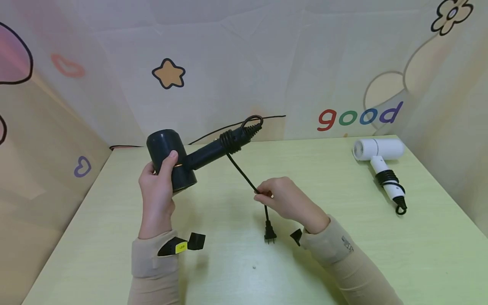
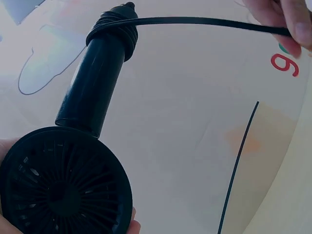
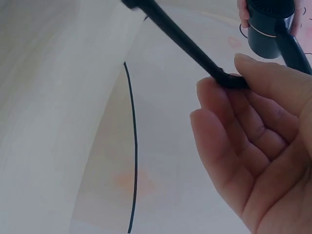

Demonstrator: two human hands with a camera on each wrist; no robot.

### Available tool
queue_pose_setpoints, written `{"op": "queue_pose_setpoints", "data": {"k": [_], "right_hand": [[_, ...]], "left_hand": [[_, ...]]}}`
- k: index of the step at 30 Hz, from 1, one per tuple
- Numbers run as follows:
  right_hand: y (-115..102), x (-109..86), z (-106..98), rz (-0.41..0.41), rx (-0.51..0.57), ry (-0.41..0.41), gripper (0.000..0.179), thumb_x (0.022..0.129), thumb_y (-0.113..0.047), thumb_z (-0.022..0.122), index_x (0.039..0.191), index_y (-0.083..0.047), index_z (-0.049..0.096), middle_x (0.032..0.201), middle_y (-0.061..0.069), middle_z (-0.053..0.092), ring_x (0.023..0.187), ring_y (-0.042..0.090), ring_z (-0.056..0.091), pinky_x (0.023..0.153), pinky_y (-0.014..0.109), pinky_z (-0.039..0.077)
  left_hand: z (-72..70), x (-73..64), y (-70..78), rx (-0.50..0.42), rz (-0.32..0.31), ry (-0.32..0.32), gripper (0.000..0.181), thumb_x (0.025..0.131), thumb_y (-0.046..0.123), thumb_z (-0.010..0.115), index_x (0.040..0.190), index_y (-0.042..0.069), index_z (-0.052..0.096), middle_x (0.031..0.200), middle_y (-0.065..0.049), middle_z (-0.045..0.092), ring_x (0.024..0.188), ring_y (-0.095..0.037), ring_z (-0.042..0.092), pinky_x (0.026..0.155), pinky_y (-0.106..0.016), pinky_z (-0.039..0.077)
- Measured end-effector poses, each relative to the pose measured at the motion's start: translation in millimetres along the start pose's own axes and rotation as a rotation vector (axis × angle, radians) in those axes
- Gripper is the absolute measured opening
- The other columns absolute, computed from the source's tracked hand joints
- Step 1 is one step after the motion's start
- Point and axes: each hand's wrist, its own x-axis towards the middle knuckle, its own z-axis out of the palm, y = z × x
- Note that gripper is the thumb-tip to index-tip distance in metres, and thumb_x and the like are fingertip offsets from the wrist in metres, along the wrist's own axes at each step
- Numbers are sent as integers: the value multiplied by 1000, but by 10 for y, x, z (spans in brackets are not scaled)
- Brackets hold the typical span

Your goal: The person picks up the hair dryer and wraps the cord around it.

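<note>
My left hand (image 1: 158, 190) grips a dark hair dryer (image 1: 165, 146) by its barrel, above the table. The dryer's handle (image 1: 207, 154) points up to the right, with the black cord (image 1: 231, 142) coiled round its end. From that coil a length of cord runs down to my right hand (image 1: 286, 199), which pinches it between thumb and fingers. Below those fingers hangs the two-pin plug (image 1: 270, 233). In the left wrist view the dryer's round slatted end (image 2: 63, 190) faces the camera. The right wrist view shows the pinched cord (image 3: 187, 46) close up.
A white hair dryer (image 1: 383, 148) lies at the table's right, its black cord (image 1: 386, 177) wound round the handle. Behind the pale green table (image 1: 228, 275) hangs a printed backdrop (image 1: 236, 63). A thin black line (image 1: 213, 133) crosses the backdrop's lower part.
</note>
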Motion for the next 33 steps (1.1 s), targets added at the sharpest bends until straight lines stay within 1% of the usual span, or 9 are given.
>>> {"op": "queue_pose_setpoints", "data": {"k": [2, 6, 9, 15, 18, 22, 26, 33], "right_hand": [[14, 8, 3, 12, 8, -4, 15, 89, -18, 65, 93, -5, 72, 82, 2, 69, 68, 7, 59, 61, 22, 48], [49, 21, -1, 17, 4, 9, 15, 89, -18, 65, 92, -6, 72, 80, 2, 69, 65, 7, 55, 60, 22, 46], [81, 29, -21, 10, -2, 36, 14, 89, -18, 65, 91, -7, 73, 80, 1, 69, 65, 8, 54, 60, 23, 46], [149, 40, -64, 4, 4, 117, 12, 87, -16, 67, 92, -7, 74, 81, 0, 71, 71, 9, 60, 64, 25, 49], [164, 43, -75, 11, 14, 139, 12, 87, -15, 67, 93, -7, 74, 83, 1, 71, 73, 10, 62, 65, 26, 50], [171, 44, -86, 13, 22, 176, 12, 87, -16, 68, 93, -7, 74, 84, 2, 71, 74, 12, 63, 65, 27, 51], [173, 43, -104, 7, 29, 235, 11, 86, -15, 69, 91, -7, 74, 85, 2, 70, 75, 14, 64, 64, 27, 51], [176, 49, -143, 3, 26, 324, 11, 84, -14, 71, 90, -5, 74, 86, 6, 69, 79, 18, 63, 68, 31, 56]], "left_hand": [[-5, 5, 6, -11, -20, -9, 70, 85, 47, 64, 139, 10, 38, 129, -7, 47, 112, -25, 56, 94, -42, 50], [-7, 14, 10, -28, -41, -29, 71, 85, 47, 64, 139, 11, 38, 125, -5, 48, 108, -23, 58, 81, -32, 56], [-4, 6, 10, -27, -50, -54, 71, 85, 47, 64, 140, 10, 38, 123, -5, 49, 106, -22, 58, 72, -26, 56], [-1, -10, 5, -20, -51, -110, 69, 86, 45, 64, 140, 10, 38, 119, -4, 49, 103, -21, 59, 72, -27, 57], [1, -23, 11, -20, -51, -138, 69, 86, 45, 64, 140, 9, 38, 117, -4, 50, 99, -19, 60, 72, -28, 57], [3, -38, 21, -19, -51, -169, 67, 87, 43, 64, 139, 8, 39, 114, -4, 51, 92, -15, 63, 72, -28, 57], [2, -54, 31, -18, -43, -204, 64, 88, 40, 63, 137, 6, 40, 111, -5, 51, 85, -11, 66, 71, -27, 57], [0, -70, 24, 0, -24, -284, 58, 90, 36, 61, 134, 4, 41, 109, -6, 50, 80, -9, 67, 72, -26, 57]]}}
